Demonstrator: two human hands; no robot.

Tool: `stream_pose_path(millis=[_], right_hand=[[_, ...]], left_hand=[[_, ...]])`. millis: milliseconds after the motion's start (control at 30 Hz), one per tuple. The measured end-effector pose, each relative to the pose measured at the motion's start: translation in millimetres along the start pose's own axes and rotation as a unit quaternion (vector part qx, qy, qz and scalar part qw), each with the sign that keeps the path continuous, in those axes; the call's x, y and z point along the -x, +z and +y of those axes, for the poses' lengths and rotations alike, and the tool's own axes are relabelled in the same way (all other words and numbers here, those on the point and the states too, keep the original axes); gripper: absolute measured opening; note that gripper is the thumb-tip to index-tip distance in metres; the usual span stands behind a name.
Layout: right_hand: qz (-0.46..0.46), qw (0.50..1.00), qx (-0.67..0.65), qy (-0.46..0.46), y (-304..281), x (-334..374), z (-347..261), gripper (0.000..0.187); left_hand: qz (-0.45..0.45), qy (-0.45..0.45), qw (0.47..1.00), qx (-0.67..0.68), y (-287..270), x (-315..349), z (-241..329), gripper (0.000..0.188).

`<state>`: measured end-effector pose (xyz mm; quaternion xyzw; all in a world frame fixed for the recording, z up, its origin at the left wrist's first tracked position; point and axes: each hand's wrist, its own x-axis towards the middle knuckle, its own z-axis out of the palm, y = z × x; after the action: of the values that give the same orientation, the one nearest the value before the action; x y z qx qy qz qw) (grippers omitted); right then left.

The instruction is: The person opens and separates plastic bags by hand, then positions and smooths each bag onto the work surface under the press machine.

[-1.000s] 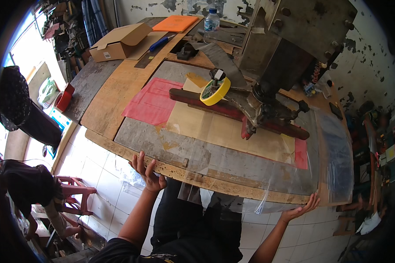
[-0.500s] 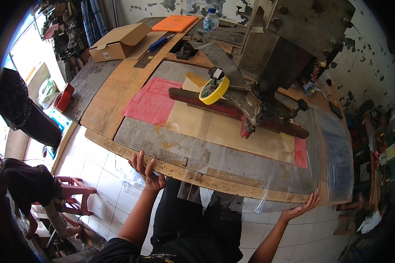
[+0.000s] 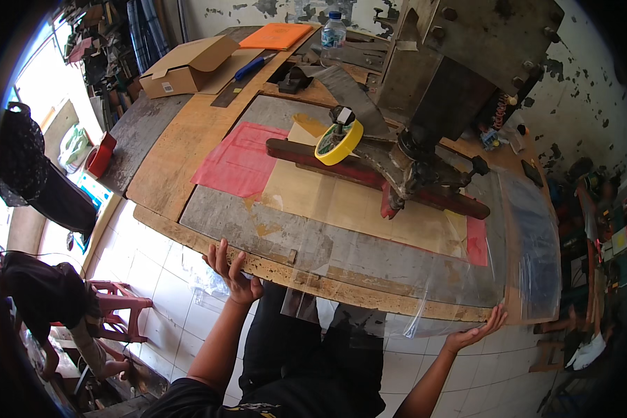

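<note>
My left hand [image 3: 235, 279] rests against the front wooden edge [image 3: 268, 268] of the worktable, fingers apart and holding nothing. Farther right, my right hand [image 3: 475, 332] has its fingers stretched along the same edge, beside a clear plastic sheet [image 3: 390, 268] that hangs over it. Under that sheet is a grey metal plate [image 3: 212, 216], with a tan sheet [image 3: 292, 191] and red sheet material [image 3: 233, 164] on it. Across the tan sheet lies the long red bar [image 3: 439, 197] of a press. A yellow tape roll [image 3: 348, 148] hangs on a knob of the press.
The heavy press head [image 3: 481, 42] looms at the back right. A cardboard box [image 3: 181, 70], a blue-handled tool [image 3: 249, 68], an orange packet [image 3: 277, 36] and a water bottle [image 3: 333, 33] stand or lie behind. At left, a person [image 3: 45, 296] is near a red stool [image 3: 122, 310].
</note>
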<state>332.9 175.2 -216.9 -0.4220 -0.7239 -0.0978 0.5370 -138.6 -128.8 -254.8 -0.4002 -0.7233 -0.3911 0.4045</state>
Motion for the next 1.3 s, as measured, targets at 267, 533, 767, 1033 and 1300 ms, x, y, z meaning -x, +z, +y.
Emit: stream_pose_path(millis=[267, 533, 767, 1033, 1300], right_hand=[[-0.001, 1.0, 0.001, 0.006, 0.5, 0.1, -0.1, 0.081], [-0.006, 1.0, 0.002, 0.013, -0.5, 0.0, -1.1, 0.081], [0.0, 1.0, -0.008, 0.012, -0.9, 0.7, -2.8, 0.08], [0.002, 1.0, -0.002, 0.013, 0.4, 0.1, -3.3, 0.081], [0.005, 1.0, -0.006, 0.01, 1.0, 1.4, 0.2, 0.081]], left_hand=[[0.0, 0.0, 1.0, 0.0, 1.4, 1.2, -0.8, 0.053], [-0.002, 0.002, 1.0, -0.004, 2.2, 0.2, -0.2, 0.052], [0.0, 0.002, 1.0, -0.006, -0.8, 0.2, 0.6, 0.052], [0.004, 0.002, 1.0, -0.005, 1.0, -0.5, 0.8, 0.052], [0.011, 0.003, 1.0, 0.002, 3.0, 1.3, -0.8, 0.051]])
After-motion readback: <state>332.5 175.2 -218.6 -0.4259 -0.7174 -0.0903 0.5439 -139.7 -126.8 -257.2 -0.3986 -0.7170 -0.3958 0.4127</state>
